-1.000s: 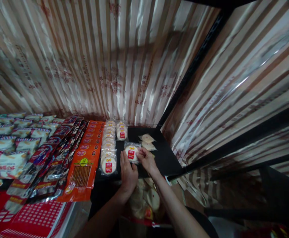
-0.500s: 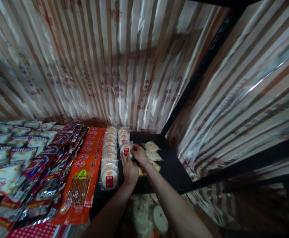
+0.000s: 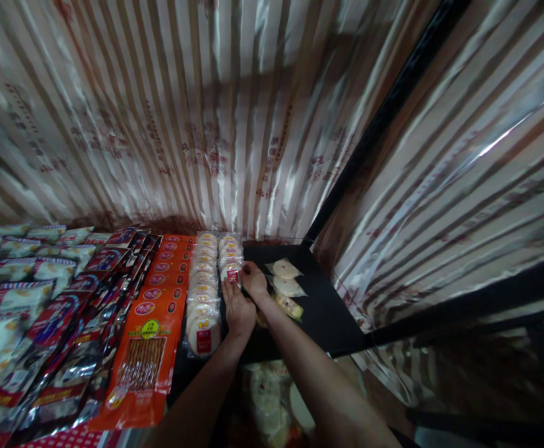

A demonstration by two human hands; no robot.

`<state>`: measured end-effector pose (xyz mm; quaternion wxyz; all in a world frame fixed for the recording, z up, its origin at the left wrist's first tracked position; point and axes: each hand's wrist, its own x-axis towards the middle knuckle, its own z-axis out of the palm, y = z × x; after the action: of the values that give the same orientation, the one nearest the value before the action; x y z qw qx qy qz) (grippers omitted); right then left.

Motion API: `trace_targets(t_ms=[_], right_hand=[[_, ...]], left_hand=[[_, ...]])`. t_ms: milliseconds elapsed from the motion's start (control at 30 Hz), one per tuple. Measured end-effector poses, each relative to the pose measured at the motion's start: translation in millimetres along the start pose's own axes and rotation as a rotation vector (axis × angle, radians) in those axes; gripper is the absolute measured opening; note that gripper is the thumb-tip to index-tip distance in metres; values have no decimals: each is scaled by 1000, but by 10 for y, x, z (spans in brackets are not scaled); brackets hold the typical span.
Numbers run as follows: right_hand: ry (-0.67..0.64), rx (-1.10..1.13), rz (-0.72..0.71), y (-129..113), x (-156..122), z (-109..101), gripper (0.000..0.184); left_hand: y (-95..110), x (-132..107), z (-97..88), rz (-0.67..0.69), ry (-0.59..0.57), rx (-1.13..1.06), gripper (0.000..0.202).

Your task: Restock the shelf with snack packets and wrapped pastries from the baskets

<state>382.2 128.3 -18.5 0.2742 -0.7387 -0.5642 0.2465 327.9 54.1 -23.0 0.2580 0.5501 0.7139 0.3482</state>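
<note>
My left hand (image 3: 239, 311) is at the near edge of a clear-wrapped round white cake packet (image 3: 230, 272) with a red label, its fingers on the packet. Closed at the packet's right side, my right hand (image 3: 254, 281) has its fingertips curled at the wrapper. The packet lies at the near end of a short row of overlapping cake packets (image 3: 229, 247). To the left runs a longer row of the same kind (image 3: 205, 283). Right of my hands lie pale round wrapped pieces (image 3: 286, 277) and a yellowish packet (image 3: 289, 306), on a black shelf (image 3: 327, 311).
Orange snack packets (image 3: 141, 348), dark red-silver packets (image 3: 73, 323) and white bags (image 3: 24, 298) fill the left side. A black post (image 3: 369, 143) rises at the shelf's back right corner. Striped foil sheeting (image 3: 234, 112) hangs behind. More round packets (image 3: 269, 398) lie below the shelf edge.
Both hands have moved slightly away from me and left with the cake packet. It now lies closer against the short row. The view has shifted a little.
</note>
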Motion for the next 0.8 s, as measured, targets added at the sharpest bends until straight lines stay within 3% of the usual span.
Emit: trace_targets(t_ms=[233, 433, 600, 700, 800], right_hand=[[-4, -36, -4, -64, -91, -39, 31], [102, 40, -134, -54, -429, -274, 32], [119, 305, -206, 196, -1074, -543, 29], [159, 418, -165, 446, -1613, -652, 28], [171, 474, -54, 782, -2107, -692, 31]], left_hand=[[33, -14, -109, 30, -61, 54, 58], [130, -190, -225, 88, -80, 45, 50], [148, -747, -329, 231, -110, -116, 37], [65, -1225, -333, 314, -213, -234, 36], [-52, -1661, -246, 296, -344, -314, 34]])
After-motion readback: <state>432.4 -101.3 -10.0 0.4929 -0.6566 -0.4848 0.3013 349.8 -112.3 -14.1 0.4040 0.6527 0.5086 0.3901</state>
